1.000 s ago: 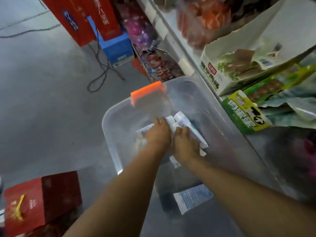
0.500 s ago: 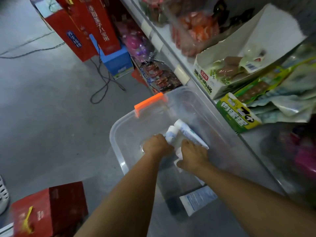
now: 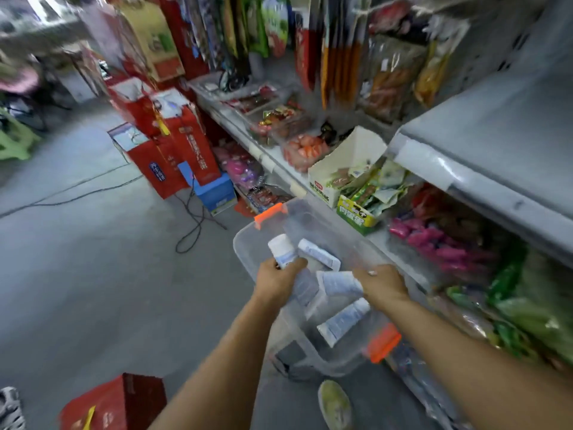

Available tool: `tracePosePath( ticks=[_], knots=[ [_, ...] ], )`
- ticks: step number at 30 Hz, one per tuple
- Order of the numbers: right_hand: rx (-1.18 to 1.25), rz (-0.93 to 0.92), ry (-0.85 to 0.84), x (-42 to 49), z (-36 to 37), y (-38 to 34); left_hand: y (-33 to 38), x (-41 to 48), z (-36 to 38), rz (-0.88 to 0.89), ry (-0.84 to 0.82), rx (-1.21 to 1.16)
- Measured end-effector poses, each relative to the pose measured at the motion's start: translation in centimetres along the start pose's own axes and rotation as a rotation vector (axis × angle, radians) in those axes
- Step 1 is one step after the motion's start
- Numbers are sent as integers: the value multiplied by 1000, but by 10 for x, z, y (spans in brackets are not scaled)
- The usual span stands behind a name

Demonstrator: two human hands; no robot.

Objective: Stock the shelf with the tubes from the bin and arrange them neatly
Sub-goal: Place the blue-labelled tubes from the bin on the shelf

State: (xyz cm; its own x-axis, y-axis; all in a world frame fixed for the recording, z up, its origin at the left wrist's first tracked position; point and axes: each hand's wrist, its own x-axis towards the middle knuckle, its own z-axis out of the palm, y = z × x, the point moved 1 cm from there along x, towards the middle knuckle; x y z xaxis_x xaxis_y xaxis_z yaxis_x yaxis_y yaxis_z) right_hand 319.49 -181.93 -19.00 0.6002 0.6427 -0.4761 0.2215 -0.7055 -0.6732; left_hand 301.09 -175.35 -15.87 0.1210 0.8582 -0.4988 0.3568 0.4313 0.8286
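Note:
A clear plastic bin with orange latches stands on the floor against the shelving. My left hand grips white tubes whose capped ends stick up above the fist, lifted over the bin. My right hand holds another white tube by one end, just right of the left hand. One more white tube lies loose in the bin below them. A bare grey shelf board runs at the upper right.
Snack packets and open cartons fill the lower shelf beside the bin. Red gift boxes and a blue box stand on the floor ahead, with a black cable. Another red box sits near left. My shoe is below the bin.
Both hands have risen out of the bin with tubes in them. The view has tilted up, so the upper shelf and more of the aisle now show.

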Motion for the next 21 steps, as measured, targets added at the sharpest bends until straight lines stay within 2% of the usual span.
tracePosePath(
  ticks=[4, 8, 16, 21],
  knots=[
    [375, 109, 6, -92, -52, 18, 10, -108, -12, -54, -44, -156],
    [571, 111, -74, -161, -99, 35, 18, -181, -11, -82, -22, -326],
    [766, 12, -88, -270, -206, 61, 46, -302, 29, -30, -155, -632],
    [830, -70, -81, -322, -273, 84, 57, -365, 70, -15, -256, -685]
  ],
)
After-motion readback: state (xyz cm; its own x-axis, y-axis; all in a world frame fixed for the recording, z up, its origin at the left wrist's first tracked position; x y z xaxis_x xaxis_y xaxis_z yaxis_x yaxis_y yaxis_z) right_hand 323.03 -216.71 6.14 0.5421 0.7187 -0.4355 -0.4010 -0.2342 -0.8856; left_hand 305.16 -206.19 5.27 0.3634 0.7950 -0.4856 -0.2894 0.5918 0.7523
